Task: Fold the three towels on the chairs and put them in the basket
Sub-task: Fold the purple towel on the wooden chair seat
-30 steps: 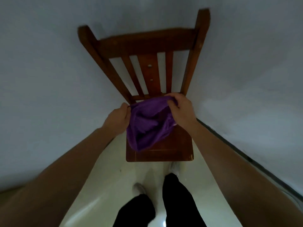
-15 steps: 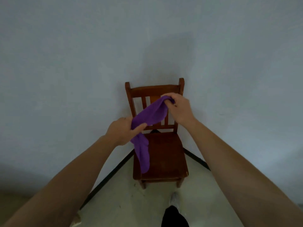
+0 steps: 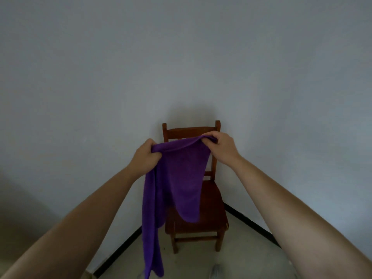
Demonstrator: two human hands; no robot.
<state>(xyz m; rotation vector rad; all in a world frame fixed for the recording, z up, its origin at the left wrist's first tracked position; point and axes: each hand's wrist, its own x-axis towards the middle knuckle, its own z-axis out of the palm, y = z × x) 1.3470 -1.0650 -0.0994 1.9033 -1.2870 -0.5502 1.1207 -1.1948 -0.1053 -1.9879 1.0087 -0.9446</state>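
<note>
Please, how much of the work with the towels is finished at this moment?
Done: the purple towel is lifted off the wooden chair, whose seat shows nothing else on it. In hand: the left hand and right hand pinch its top edge, and it hangs unfolded. Left: folding it and putting it away. No basket or other towels are in view, so their state cannot be told.

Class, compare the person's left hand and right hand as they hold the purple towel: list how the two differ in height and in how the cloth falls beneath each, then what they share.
1. The left hand sits lower than the right hand.
2. Below the left hand the purple towel hangs in a long narrow strip; below the right hand it falls in a shorter, wider drape.

Shared: both hands grip the towel's top edge, in front of the brown wooden chair.
</note>
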